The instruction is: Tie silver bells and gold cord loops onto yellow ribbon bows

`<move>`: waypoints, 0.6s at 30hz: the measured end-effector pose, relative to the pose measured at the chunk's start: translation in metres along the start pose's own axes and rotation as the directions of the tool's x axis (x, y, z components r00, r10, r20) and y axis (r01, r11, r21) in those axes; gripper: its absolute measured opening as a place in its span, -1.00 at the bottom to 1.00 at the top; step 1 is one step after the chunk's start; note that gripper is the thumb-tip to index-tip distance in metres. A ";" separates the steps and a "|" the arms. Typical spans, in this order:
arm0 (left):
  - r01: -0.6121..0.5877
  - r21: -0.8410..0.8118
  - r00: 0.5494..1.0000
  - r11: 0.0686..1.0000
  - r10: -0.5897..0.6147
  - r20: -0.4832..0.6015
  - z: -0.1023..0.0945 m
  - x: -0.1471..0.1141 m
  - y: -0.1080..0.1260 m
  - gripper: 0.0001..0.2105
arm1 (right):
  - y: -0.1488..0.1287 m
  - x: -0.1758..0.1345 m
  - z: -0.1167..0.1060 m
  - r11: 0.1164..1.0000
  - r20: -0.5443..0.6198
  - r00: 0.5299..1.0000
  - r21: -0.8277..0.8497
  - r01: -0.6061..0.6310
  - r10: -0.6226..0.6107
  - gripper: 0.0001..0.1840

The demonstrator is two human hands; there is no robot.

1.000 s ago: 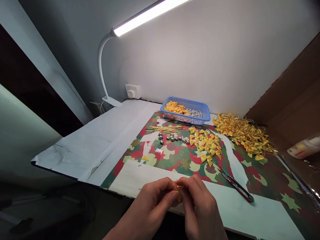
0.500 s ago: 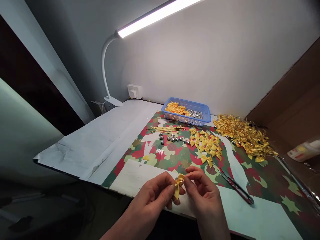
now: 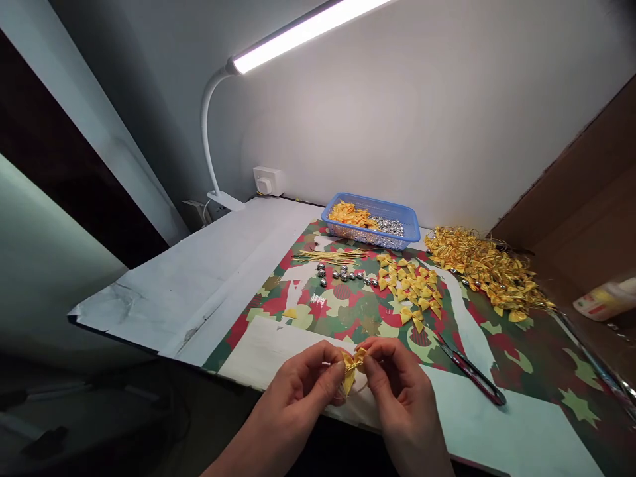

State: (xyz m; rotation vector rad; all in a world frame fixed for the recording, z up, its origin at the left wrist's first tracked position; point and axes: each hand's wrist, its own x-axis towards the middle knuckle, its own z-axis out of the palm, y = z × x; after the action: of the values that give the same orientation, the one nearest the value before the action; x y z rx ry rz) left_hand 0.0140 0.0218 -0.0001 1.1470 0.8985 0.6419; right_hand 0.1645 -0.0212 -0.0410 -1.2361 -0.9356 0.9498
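Between my two hands, over the near edge of the table, is a yellow ribbon bow (image 3: pixel 350 368) with gold cord around its middle. My left hand (image 3: pixel 311 384) pinches the bow's left side between thumb and fingers. On the other side, my right hand (image 3: pixel 397 381) has its thumb and forefinger closed on the bow's right loop. A thin end of cord hangs below the bow. Beyond my hands lie several loose yellow bows (image 3: pixel 412 288), a scatter of silver bells (image 3: pixel 344 275) and a bundle of gold cords (image 3: pixel 330 256).
A blue basket (image 3: pixel 410 232) with bows and bells stands against the wall. Finished-looking corded bows are heaped (image 3: pixel 491 271) at the right. Small scissors (image 3: pixel 472 374) lie right of my hand. A lit lamp (image 3: pixel 206 132) rises at the back left; a white bottle (image 3: pixel 603 301) lies far right.
My right fingers have shifted from the cord at the bow's side onto its right loop. The bow has turned and now sits more spread between both hands. The silver bell by it is now hidden.
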 end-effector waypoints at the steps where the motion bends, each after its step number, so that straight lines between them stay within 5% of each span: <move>1: -0.003 -0.030 1.000 1.000 0.002 -0.011 0.000 -0.001 -0.001 -0.70 | -0.001 -0.001 0.001 1.000 -0.014 1.000 -0.001 -0.008 0.008 -0.77; 10: 0.190 -0.399 0.982 0.897 -0.170 0.084 0.000 0.001 -0.005 -0.79 | 0.012 0.004 -0.009 0.998 -0.143 0.988 0.029 0.061 -0.057 -0.73; 18: 0.182 -0.510 0.978 0.841 -0.210 0.003 0.002 -0.006 0.005 -0.84 | 0.021 -0.004 0.004 0.939 -0.183 0.923 -0.137 0.316 -0.338 -0.84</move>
State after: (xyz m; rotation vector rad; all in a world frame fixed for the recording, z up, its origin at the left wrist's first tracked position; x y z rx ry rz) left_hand 0.0126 0.0177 0.0060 0.5546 0.8126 0.6895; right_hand 0.1574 -0.0222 -0.0614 -1.1927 -0.9991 0.5036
